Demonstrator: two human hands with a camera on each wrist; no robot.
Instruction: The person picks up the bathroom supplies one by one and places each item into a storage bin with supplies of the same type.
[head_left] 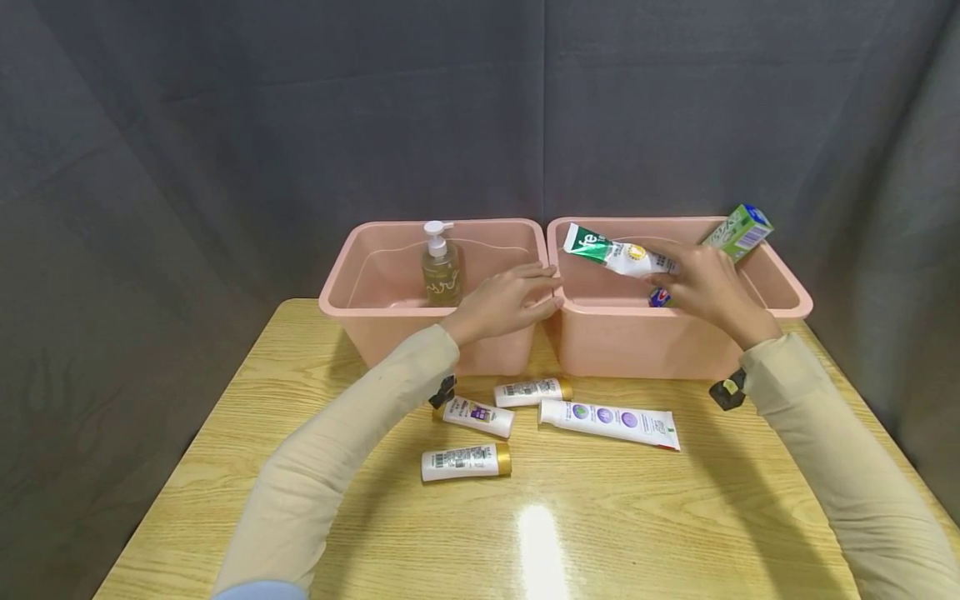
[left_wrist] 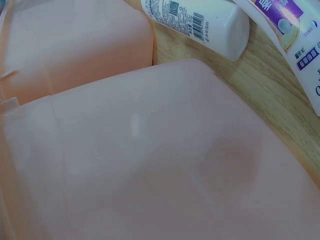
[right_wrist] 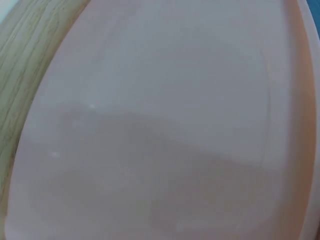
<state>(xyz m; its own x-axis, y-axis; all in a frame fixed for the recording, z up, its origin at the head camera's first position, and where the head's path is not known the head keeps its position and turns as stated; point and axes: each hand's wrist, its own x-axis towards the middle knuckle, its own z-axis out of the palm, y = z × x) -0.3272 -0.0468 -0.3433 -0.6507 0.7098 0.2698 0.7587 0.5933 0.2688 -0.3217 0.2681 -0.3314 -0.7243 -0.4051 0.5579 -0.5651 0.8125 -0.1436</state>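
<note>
Woodgrain table (head_left: 600,533) runs up to the right bin's (head_left: 645,343) front wall; left hand (head_left: 510,302), fingers loosely extended, is by the adjoining rims! Right hand (head_left: 705,283) pinches the green-and-white tube (head_left: 596,247) over that bin's opening, seen only from the head; fingers partly cover its gripped end.

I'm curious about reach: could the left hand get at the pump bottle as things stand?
Probably yes: the left hand appears to hold nothing, and the pump bottle stands close by in an open-topped bin, with nothing visibly blocking it.
</note>
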